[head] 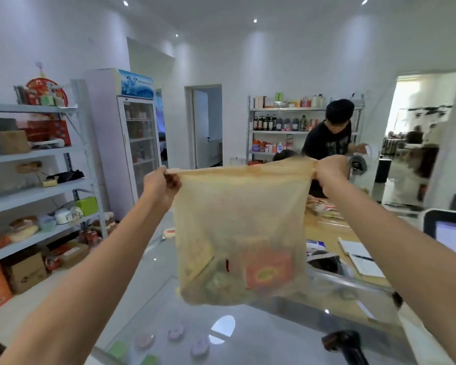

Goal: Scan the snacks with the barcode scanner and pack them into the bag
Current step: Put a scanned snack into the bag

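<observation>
1. The left hand (159,184) is gripping the left top corner of the bag (242,206), its fingers curled round the bunched plastic.
2. The right hand (327,172) is gripping the right top corner the same way, so the top edge is stretching taut between the two hands.
3. The bag is hanging in the air over the glass worktop (261,335).
4. Showing through the thin plastic, a red packet (269,271) is sitting low on the right and a yellow packet (198,256) is leaning on the left. The other snacks are too blurred to name.
5. The barcode scanner (345,346) is lying at the near right of the worktop, well apart from both hands.
6. A person in a dark shirt (329,138) is standing at the far right.
</observation>
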